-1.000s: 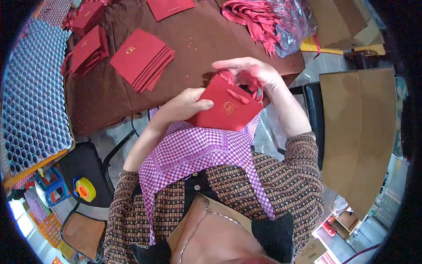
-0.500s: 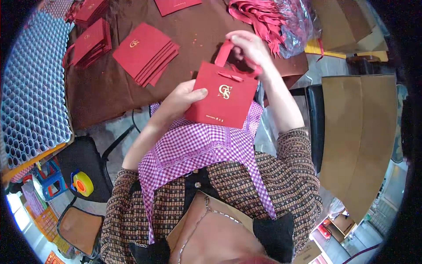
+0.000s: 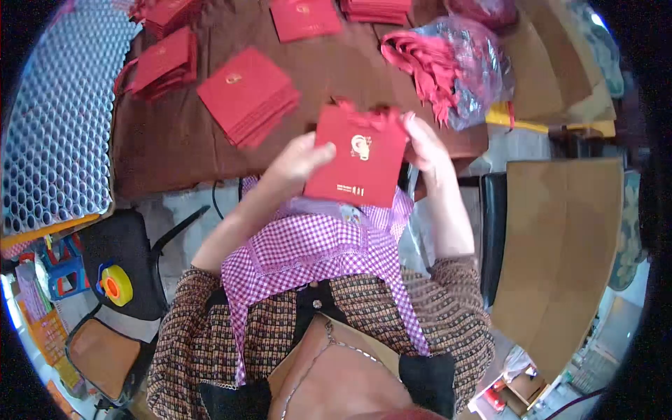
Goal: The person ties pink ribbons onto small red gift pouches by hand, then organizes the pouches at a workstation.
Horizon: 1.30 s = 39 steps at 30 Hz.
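A red paper gift bag [image 3: 357,164] with a gold logo is held up above my lap, slightly tilted and blurred by motion. My left hand [image 3: 302,162] grips its left edge, thumb on the front face and the other fingers behind. My right hand [image 3: 425,145] pinches its upper right corner; I cannot make out whether ribbon is between those fingers too. Red ribbon [image 3: 371,115] lies bunched along the bag's top edge. Beyond the bag, a stack of flat red bags [image 3: 246,94] rests on the brown-covered table [image 3: 168,154].
A bundle of red ribbons [image 3: 427,70] lies beside a clear plastic bag [image 3: 479,70]. More red bags [image 3: 304,17] are at the back. A honeycomb-like tube rack [image 3: 56,133] stands left, above a chair with a yellow tape roll [image 3: 116,285]. Cardboard [image 3: 553,252] stands right.
My right hand has come down from the raised ribbon to the bag's upper right corner. The ribbon now sits low along the top edge. The view has shifted slightly.
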Each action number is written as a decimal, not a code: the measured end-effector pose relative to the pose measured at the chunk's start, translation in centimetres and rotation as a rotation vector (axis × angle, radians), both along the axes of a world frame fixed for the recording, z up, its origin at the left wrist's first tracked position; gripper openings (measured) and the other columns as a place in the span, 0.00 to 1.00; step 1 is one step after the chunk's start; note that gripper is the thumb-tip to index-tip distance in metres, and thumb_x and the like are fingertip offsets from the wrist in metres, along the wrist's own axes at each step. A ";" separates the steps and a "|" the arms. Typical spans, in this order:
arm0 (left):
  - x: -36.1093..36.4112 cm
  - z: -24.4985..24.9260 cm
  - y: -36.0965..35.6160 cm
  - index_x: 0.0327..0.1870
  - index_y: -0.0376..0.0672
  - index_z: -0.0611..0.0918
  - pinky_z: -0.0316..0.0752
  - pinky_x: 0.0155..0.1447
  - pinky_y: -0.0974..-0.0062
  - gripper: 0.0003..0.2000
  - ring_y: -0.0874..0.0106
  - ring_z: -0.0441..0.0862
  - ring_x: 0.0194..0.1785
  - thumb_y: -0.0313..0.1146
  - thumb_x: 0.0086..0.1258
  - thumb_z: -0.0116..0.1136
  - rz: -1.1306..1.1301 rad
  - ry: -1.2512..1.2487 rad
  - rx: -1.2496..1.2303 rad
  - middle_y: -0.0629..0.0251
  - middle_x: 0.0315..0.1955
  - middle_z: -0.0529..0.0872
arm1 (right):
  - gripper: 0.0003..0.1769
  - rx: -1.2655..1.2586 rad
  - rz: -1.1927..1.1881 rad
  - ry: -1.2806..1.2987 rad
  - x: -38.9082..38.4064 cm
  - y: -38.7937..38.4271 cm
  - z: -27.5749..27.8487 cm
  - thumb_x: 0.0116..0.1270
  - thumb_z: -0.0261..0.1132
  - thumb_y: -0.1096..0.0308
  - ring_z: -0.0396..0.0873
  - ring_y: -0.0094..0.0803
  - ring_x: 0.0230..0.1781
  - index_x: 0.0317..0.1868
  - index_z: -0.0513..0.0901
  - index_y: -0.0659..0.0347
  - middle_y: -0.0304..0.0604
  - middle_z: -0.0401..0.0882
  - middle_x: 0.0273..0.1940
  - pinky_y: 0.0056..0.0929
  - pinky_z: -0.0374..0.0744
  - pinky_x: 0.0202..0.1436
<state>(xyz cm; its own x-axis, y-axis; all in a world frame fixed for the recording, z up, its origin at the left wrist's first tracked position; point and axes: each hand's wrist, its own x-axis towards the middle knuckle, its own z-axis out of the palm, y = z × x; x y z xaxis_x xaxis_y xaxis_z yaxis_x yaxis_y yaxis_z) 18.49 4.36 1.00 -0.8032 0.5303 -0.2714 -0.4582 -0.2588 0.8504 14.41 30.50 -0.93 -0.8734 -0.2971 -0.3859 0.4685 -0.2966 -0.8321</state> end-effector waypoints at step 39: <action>-16.8 -1.1 -17.8 0.48 0.31 0.80 0.72 0.56 0.68 0.19 0.61 0.80 0.51 0.40 0.68 0.52 0.436 0.580 -1.167 0.49 0.44 0.83 | 0.27 1.760 0.326 1.360 -23.4 -12.7 -3.9 0.64 0.50 0.73 0.64 0.44 0.67 0.65 0.67 0.53 0.42 0.64 0.67 0.52 0.63 0.65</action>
